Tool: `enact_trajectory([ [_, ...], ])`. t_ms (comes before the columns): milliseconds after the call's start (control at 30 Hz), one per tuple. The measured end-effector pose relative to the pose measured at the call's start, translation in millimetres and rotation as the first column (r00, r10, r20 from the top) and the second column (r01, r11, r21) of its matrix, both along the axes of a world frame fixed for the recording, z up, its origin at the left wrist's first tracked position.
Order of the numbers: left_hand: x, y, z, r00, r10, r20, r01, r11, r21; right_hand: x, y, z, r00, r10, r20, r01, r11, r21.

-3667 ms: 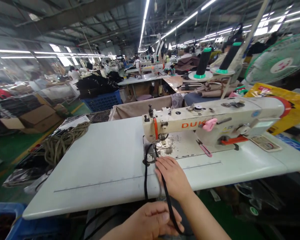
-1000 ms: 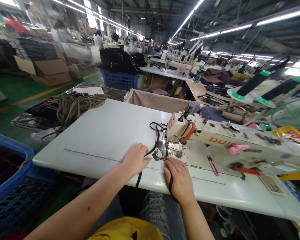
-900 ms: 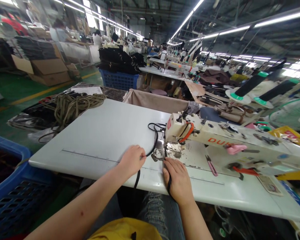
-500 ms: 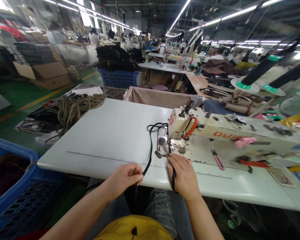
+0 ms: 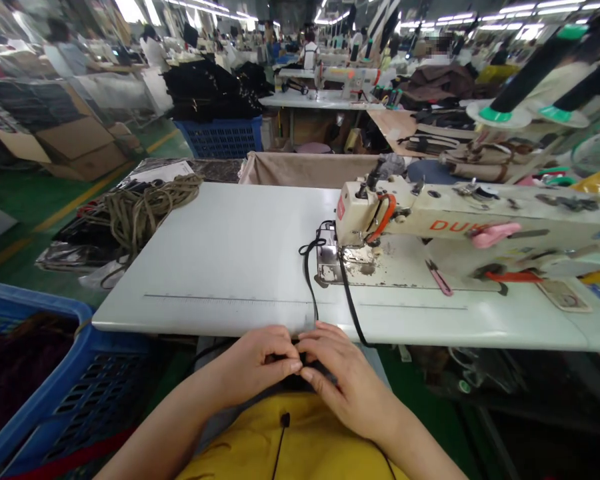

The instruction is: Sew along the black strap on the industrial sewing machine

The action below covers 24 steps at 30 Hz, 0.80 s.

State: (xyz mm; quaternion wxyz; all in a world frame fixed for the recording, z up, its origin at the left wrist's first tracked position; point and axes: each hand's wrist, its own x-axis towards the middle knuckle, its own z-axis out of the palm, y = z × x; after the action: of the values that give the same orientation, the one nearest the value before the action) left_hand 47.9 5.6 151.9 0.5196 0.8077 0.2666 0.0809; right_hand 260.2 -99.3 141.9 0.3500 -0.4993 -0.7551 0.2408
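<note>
Hands met just off the near edge of the bench (image 5: pixel 230 247), over my lap. On my left hand (image 5: pixel 257 363) the fingers were pinched shut on the black strap (image 5: pixel 309 283). My right hand (image 5: pixel 347 383) had its fingers closed on the same strap, tips touching the left's. The strap ran in two strands from my grip, over the near edge, up to the sewing machine (image 5: pixel 430 223). Pink snips (image 5: pixel 439 277) lay on the machine bed. A rope coil (image 5: pixel 140 207) sat at the far-left corner, and a blue crate (image 5: pixel 45 373) stood below the left edge.
</note>
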Motion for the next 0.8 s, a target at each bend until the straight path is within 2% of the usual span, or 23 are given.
enact_trajectory([
  [67,0,7,1.6,1.000,0.009,-0.021,-0.008,1.000,0.006,6,-9,-5.4,0.996,-0.057,-0.071,0.055,0.998,-0.028],
  [167,-1,14,-6.5,0.999,0.045,-0.014,-0.045,0.999,-0.027,29,-27,-22.9,0.973,-0.164,-0.165,0.148,0.983,-0.105],
  [233,0,16,-14.7,0.999,0.048,-0.021,-0.050,0.996,-0.080,44,-42,-34.6,0.945,-0.253,-0.207,0.213,0.957,-0.195],
  [333,6,13,-24.2,0.998,0.039,-0.045,-0.045,0.991,-0.125,58,-60,-46.5,0.883,-0.383,-0.273,0.274,0.890,-0.364],
  [433,18,8,-28.3,0.996,0.036,-0.078,-0.049,0.984,-0.170,64,-68,-53.2,0.805,-0.468,-0.365,0.248,0.823,-0.510],
  [567,28,2,-31.5,0.986,0.077,-0.149,-0.112,0.964,-0.242,69,-67,-59.5,0.709,-0.545,-0.448,0.209,0.768,-0.605],
  [667,29,0,-35.2,0.979,0.092,-0.183,-0.140,0.953,-0.269,72,-65,-62.2,0.677,-0.563,-0.475,0.191,0.757,-0.624],
  [800,27,-1,-38.9,0.969,0.136,-0.205,-0.194,0.934,-0.300,73,-64,-62.5,0.672,-0.553,-0.493,0.172,0.764,-0.622],
])
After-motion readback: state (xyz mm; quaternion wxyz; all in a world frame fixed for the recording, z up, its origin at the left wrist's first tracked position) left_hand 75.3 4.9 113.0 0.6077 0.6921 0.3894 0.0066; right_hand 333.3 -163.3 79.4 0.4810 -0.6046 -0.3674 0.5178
